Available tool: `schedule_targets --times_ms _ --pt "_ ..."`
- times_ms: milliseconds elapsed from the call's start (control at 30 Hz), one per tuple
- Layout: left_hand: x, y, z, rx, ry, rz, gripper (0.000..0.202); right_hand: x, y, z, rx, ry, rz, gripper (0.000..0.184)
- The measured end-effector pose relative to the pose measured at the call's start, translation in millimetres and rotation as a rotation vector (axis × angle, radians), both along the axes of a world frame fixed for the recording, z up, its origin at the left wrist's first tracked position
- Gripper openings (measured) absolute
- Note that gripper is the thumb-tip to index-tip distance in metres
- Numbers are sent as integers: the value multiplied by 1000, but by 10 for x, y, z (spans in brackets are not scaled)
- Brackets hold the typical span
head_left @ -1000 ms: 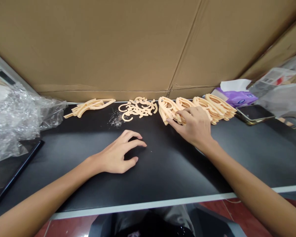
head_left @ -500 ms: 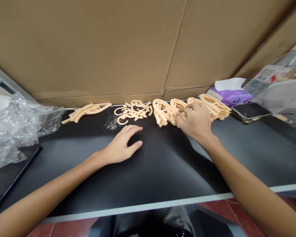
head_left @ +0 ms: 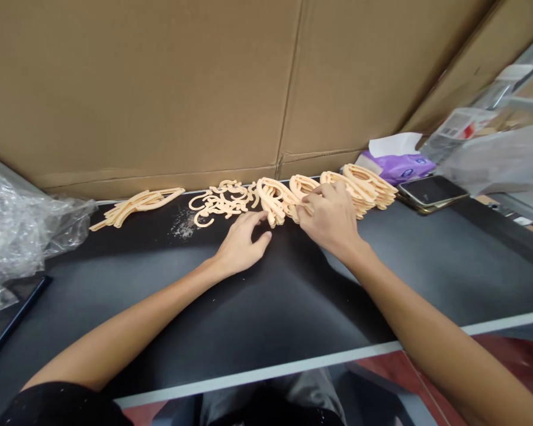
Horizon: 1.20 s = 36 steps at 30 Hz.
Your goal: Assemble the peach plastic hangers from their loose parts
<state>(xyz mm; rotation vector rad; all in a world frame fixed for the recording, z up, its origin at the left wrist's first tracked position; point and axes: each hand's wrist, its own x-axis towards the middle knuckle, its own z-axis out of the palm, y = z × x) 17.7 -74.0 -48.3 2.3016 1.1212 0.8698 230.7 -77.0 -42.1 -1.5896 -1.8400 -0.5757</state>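
The leftmost cream stack (head_left: 273,204) lies just right of the hook pile (head_left: 222,204). The left hand (head_left: 242,244), thumb spread from fingers, has moved up to the pile's front right, so both hands are now within reach of that stack. The right hand (head_left: 331,219), farther right of the pile, curls its fingers at the next stack (head_left: 302,184); I cannot tell whether they pinch anything.

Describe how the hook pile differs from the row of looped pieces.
The hook pile holds small, curved pieces; the row of looped pieces holds longer ones. The hook pile is a loose jumble, while the row of looped pieces lies in bunches. Both are pale peach, on the black table.
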Motion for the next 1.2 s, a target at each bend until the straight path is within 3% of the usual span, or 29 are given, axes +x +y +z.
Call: schedule_targets --times_ms 433,733,933,1200 --pt "-24 24 -7 7 -57 -87 45 -6 -35 27 -60 -26 0 26" --pt "-39 34 -11 2 -27 -107 51 -1 -32 78 -79 -209 15 33" --pt "-50 43 -27 -2 -1 -145 56 37 -39 111 -35 -131 -15 37" --pt "-40 62 -56 14 15 -189 59 68 -130 210 -166 -69 51 26"
